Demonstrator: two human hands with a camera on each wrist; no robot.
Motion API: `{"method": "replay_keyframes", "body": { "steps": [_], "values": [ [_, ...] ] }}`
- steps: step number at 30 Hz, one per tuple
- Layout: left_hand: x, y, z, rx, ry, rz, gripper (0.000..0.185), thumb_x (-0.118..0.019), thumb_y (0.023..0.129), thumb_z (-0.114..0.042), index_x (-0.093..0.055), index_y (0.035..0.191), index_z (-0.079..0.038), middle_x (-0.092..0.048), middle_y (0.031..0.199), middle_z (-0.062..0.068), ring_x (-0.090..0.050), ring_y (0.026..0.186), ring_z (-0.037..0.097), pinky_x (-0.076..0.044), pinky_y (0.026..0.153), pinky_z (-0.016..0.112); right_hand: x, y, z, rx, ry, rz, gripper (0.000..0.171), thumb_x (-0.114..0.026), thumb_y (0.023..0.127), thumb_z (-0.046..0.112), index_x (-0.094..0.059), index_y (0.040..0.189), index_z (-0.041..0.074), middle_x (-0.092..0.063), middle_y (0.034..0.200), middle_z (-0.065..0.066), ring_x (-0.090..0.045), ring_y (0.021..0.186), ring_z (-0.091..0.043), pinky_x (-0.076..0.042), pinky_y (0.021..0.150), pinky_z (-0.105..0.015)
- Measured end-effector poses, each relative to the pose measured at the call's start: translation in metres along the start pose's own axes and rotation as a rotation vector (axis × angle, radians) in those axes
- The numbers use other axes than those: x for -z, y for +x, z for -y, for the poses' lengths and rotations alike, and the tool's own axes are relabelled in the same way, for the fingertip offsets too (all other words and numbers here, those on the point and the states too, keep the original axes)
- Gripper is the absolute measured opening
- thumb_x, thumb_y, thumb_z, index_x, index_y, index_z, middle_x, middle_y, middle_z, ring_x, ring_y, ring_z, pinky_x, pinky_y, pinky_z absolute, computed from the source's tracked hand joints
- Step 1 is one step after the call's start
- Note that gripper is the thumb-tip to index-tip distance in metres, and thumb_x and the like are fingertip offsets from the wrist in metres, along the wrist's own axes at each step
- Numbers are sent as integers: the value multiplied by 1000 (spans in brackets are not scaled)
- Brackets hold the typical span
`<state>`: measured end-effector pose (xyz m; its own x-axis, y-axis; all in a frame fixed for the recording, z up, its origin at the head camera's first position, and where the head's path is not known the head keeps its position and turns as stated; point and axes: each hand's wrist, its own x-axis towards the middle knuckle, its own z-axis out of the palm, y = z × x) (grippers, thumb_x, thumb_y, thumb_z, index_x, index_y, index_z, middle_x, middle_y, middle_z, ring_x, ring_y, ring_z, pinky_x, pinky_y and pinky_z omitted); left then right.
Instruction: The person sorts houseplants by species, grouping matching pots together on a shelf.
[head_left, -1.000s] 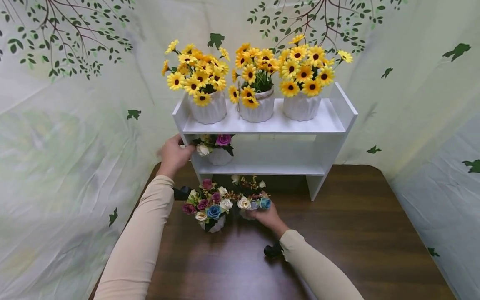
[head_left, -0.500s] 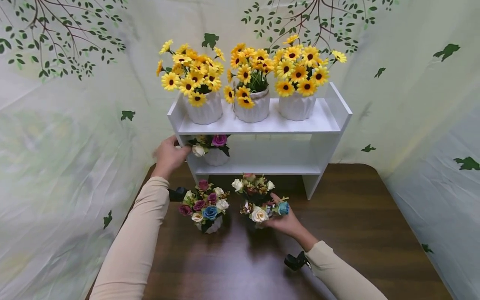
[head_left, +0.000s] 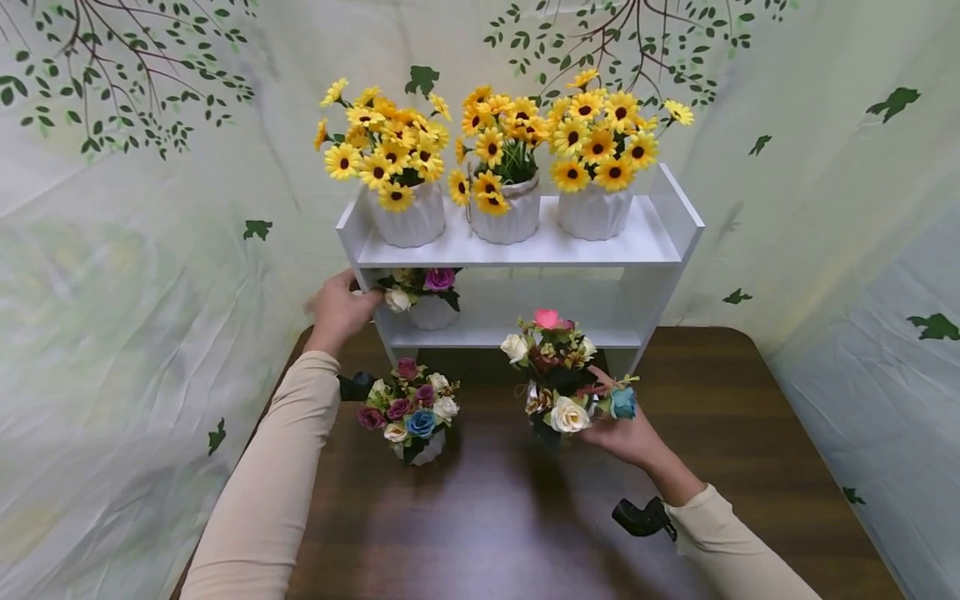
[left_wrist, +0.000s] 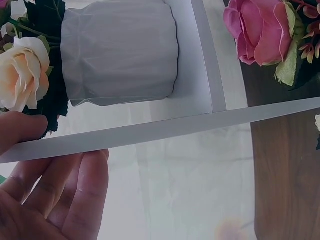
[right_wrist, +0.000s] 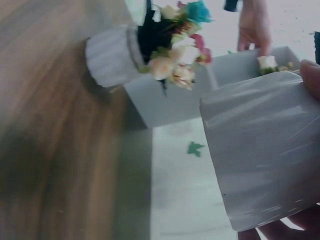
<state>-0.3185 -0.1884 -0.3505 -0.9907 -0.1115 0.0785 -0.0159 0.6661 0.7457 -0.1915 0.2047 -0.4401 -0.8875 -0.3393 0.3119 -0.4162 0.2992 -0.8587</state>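
My right hand (head_left: 617, 429) grips a white ribbed pot (right_wrist: 260, 150) of mixed roses (head_left: 558, 375) and holds it above the brown table (head_left: 720, 417), in front of the white shelf's lower level. My left hand (head_left: 347, 302) holds the left side panel (left_wrist: 150, 132) of the shelf (head_left: 525, 250), thumb on the inside and fingers (left_wrist: 75, 190) on the outside. Just inside that panel, a second rose pot (head_left: 431, 300) stands on the lower shelf. A third rose pot (head_left: 411, 412) stands on the table below my left hand.
Three white pots of yellow sunflowers (head_left: 502, 142) fill the top shelf. To the right of its one pot, the lower shelf board (head_left: 540, 333) is bare. A leaf-printed cloth backdrop (head_left: 825, 208) surrounds the table on all sides.
My right hand has lifted its rose pot off the table and carried it right and up toward the lower shelf. The left hand has stayed on the side panel.
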Motion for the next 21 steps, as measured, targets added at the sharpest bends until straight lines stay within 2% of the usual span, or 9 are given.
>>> {"method": "replay_keyframes", "body": {
  "steps": [5, 9, 16, 21],
  "values": [
    [1, -1, 3, 5, -13, -1, 47, -58, 90, -17, -57, 133, 2, -60, 134, 26, -63, 115, 42, -55, 90, 49, 7, 12, 4, -22, 74, -13, 72, -79, 70, -10, -47, 135, -14, -48, 140, -35, -47, 118, 14, -47, 93, -13],
    [2, -2, 3, 7, 18, -20, 45, -58, 90, -18, -59, 130, 2, -61, 132, 27, -64, 113, 42, -54, 89, 50, 8, 19, 5, -31, 53, -28, 65, -80, 70, -7, -52, 128, -13, -53, 136, -31, -49, 116, 11, -48, 92, -14],
    [-1, -1, -2, -4, 27, -15, 43, -59, 89, -18, -60, 127, 3, -64, 128, 27, -66, 108, 41, -55, 84, 44, 9, 29, 6, -90, 151, -92, 73, -79, 67, -10, -46, 132, -9, -55, 131, -17, -55, 112, 4, -48, 94, -14],
    [1, -2, -3, 7, 31, -5, 43, -59, 89, -18, -60, 128, 2, -64, 129, 26, -66, 108, 41, -52, 88, 46, 7, 47, 9, -149, 150, -105, 69, -81, 68, -4, -51, 130, -6, -58, 133, -20, -58, 116, -10, -50, 93, -17]
  ]
}}
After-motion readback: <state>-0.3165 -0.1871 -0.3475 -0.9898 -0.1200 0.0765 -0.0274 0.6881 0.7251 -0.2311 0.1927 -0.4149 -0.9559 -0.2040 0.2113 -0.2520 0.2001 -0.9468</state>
